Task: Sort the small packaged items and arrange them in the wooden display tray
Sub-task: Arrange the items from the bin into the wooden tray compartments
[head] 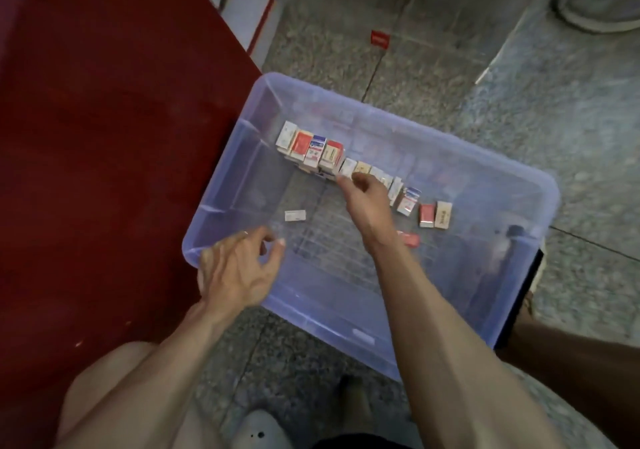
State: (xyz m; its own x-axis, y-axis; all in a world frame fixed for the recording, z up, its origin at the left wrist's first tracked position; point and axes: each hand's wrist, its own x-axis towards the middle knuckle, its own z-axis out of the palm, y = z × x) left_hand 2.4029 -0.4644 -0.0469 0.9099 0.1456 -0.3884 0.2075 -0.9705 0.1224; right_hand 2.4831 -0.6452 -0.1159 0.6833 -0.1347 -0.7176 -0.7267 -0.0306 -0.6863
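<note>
Small packaged boxes [349,168] lie in a slanting row across the floor of a clear bluish plastic bin [540,188], running from its far left toward its right side. The right hand [363,195] reaches into the bin to the middle of that row, its fingertips [343,181] at a pale box [347,166] just right of the stacked group; whether they pinch it or only touch it cannot be told through the blur. The left hand [239,268] hovers over the bin's near-left rim, fingers spread and loosely curled, holding nothing. A single white packet [295,215] lies flat on the bin floor just beyond it, apart from the row.

The left end of the row is a tight stack [310,147] of cartons in white, red, and blue-and-white, standing close together, with more beneath. Further right the boxes are paler and lean against each other, ending with a blue-and-white box [408,200], then a red box [427,215] and a cream box [443,214] side by side. Another red packet [410,239] lies partly hidden behind the right forearm.

The bin sits on a speckled stone floor [450,67] beside a dark red cabinet [104,136]. A small red item [380,38] lies on the floor beyond.
</note>
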